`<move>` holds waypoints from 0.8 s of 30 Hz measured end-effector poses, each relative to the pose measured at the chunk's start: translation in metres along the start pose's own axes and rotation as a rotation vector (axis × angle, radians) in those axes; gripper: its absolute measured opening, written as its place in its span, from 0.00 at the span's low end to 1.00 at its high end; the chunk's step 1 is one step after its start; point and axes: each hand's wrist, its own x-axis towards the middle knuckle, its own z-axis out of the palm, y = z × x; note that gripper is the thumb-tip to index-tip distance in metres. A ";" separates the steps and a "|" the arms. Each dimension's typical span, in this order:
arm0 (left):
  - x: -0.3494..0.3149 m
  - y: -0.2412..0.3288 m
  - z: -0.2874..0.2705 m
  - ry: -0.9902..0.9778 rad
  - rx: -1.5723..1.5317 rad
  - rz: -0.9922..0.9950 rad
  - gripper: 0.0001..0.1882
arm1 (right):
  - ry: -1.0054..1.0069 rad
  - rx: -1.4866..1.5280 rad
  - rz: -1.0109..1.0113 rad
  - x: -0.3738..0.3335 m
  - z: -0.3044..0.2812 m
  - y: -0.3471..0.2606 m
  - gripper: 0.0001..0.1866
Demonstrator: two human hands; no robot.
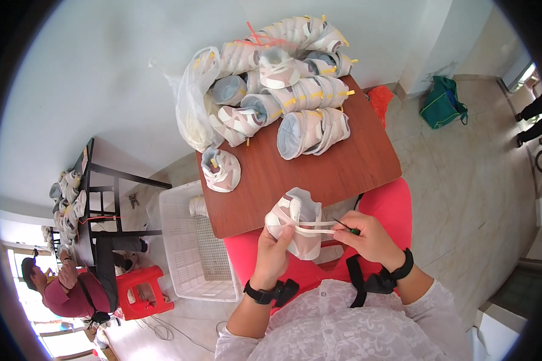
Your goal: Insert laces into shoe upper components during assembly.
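Head view: both hands are occupied, a short distance apart, over the lap and just off the near edge of the brown table. Left hand is closed on a white-and-pink shoe upper, thumb laid on its front face; the piece is tilted, grey lining showing at the upper right. Two pale straps run from it toward the right. Right hand pinches the strap ends between thumb and fingers and also carries a small tool with a green handle, its thin dark shaft pointing up-left above the straps. Exact grip on the tool: cannot tell, partly covered by fingers. Each wrist wears a black band. On the table: one single upper near the left edge; nested rows of similar uppers across the far half, yellow tabs visible; a clear plastic bag at their left end. White crate on the floor, left of the table. Further left, a co-worker in a dark red top beside a red stool and a black-framed table bearing more uppers. Green bag on the floor, far right.
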 end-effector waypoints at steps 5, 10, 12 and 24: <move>-0.006 -0.009 0.003 -0.140 -0.087 -0.037 0.32 | 0.032 0.300 0.222 0.007 0.016 0.003 0.07; -0.008 -0.010 0.008 -0.009 -0.103 -0.099 0.24 | 0.120 0.296 0.195 0.000 0.024 0.007 0.06; -0.007 -0.011 0.009 0.042 -0.101 -0.089 0.22 | 0.165 0.337 0.197 -0.005 0.029 0.007 0.06; -0.015 -0.016 0.022 0.004 0.009 -0.032 0.20 | 0.187 0.696 0.250 -0.009 0.035 0.023 0.06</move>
